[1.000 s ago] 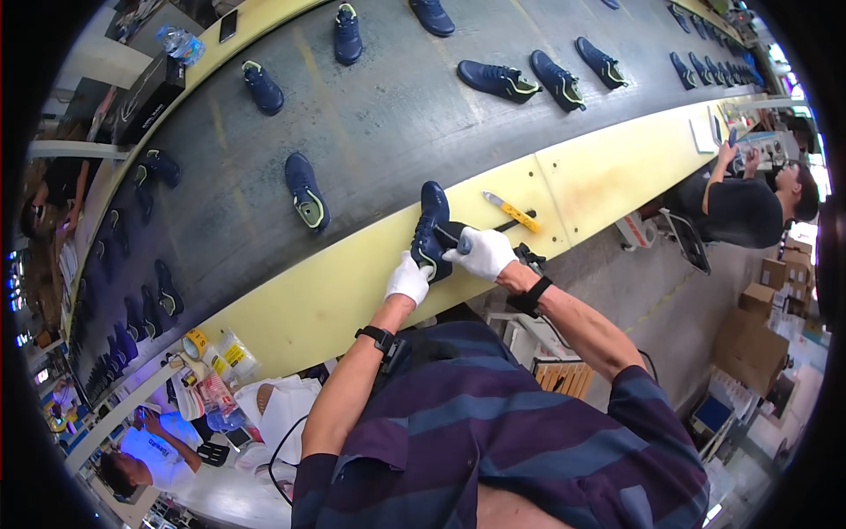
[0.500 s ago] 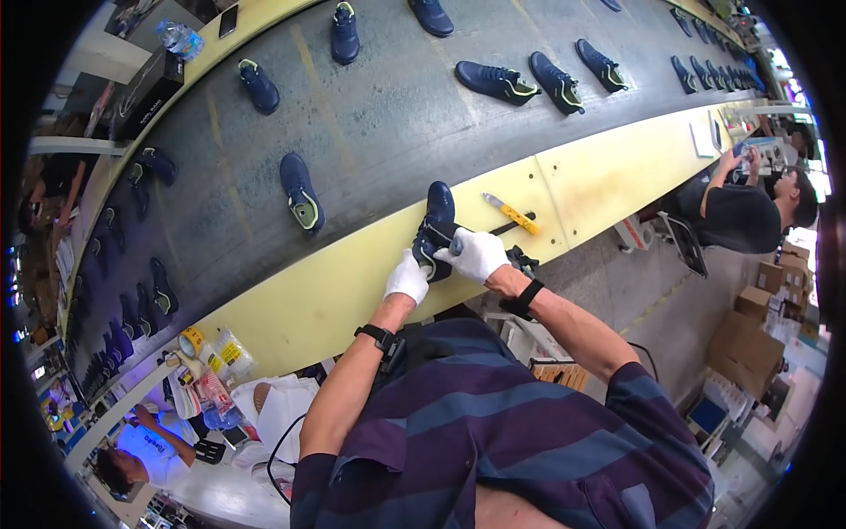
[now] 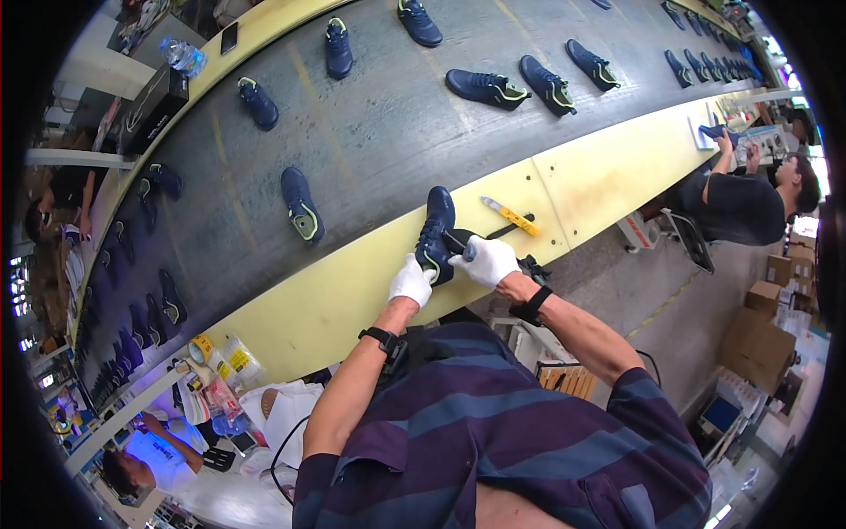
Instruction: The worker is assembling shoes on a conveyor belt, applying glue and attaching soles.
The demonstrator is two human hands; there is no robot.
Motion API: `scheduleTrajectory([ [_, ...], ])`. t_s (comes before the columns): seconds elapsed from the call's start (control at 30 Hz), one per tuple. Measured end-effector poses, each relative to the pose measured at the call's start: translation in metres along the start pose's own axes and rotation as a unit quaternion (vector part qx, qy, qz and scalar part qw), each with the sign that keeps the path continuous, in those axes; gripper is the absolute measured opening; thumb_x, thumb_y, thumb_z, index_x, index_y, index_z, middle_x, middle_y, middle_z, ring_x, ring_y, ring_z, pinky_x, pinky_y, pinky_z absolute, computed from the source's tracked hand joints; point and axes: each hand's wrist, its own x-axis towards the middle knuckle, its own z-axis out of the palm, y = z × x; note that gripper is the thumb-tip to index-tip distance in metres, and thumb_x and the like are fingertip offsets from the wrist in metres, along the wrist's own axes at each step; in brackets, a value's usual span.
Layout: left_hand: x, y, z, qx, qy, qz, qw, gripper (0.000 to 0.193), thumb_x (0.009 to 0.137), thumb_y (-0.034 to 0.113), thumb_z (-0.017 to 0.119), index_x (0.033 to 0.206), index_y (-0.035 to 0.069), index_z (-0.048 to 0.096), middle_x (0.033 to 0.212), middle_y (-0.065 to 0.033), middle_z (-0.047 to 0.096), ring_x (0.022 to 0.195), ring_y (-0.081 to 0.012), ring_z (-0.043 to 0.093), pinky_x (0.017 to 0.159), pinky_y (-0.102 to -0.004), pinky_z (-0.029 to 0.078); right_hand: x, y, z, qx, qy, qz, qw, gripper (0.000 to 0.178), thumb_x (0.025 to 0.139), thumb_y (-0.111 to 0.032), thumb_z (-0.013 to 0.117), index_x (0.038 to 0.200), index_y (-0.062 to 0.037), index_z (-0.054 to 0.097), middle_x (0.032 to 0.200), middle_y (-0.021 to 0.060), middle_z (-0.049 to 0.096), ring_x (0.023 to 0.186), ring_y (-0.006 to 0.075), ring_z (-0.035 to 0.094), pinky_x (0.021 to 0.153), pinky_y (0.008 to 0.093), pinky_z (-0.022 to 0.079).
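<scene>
A dark navy lace-up shoe (image 3: 438, 216) with a pale green lining lies toe-away on the yellow ledge in front of me. My left hand (image 3: 411, 282), in a white glove, is closed around its heel end at the collar. In my white-gloved right hand (image 3: 490, 263) is a slim dark tool (image 3: 456, 242) with a grey-blue handle end; its exact kind is unclear. The tool points at the right side of the shoe. Right of the shoe, a yellow utility knife (image 3: 511, 216) rests on the ledge, beside a dark rod (image 3: 507, 230) partly hidden by my right hand.
Beyond the yellow ledge (image 3: 608, 189) runs a grey conveyor belt (image 3: 379, 132) carrying several similar shoes. A tape roll (image 3: 201, 346) and plastic bags lie at the lower left. One person (image 3: 745, 198) sits at the right with a shoe in hand; another (image 3: 163, 454) is at the lower left.
My right hand and the tool have shifted slightly right, showing more of the shoe's laces. The person at the right now holds a shoe.
</scene>
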Motion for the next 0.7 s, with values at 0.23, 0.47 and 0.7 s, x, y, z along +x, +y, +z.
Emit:
scheduleTrajectory([
  [0.23,0.005,-0.001,0.004,-0.017,-0.016,-0.008,1.000,0.046,0.097,0.027,0.069,0.126,-0.004,0.050,0.113,-0.0343,0.069,0.110,-0.0500,0.067,0.094,-0.0552,0.052,0.016,-0.038,-0.014,0.020,-0.009,-0.016,1.000,0.043,0.086,-0.050,0.078,0.087,-0.0073,0.072,0.081,0.0186,0.073,0.077,0.0389,0.073,0.072,0.0453,0.057],
  [0.47,-0.002,0.019,-0.002,0.012,-0.024,-0.002,1.000,0.049,0.097,0.031,0.069,0.127,-0.003,0.050,0.112,-0.0358,0.069,0.111,-0.0501,0.067,0.094,-0.0552,0.053,0.020,-0.006,-0.004,0.058,0.039,0.001,0.998,0.047,0.085,-0.054,0.080,0.085,-0.0073,0.072,0.079,0.0177,0.073,0.075,0.0384,0.072,0.071,0.0451,0.057],
  [0.7,-0.004,0.023,-0.005,0.033,-0.023,-0.022,0.999,0.054,0.098,0.033,0.068,0.132,-0.003,0.047,0.113,-0.0348,0.070,0.111,-0.0493,0.068,0.095,-0.0545,0.053,0.001,0.015,0.001,0.037,0.017,0.016,0.999,0.045,0.087,-0.051,0.079,0.086,-0.0068,0.072,0.081,0.0186,0.073,0.079,0.0387,0.073,0.073,0.0452,0.057],
])
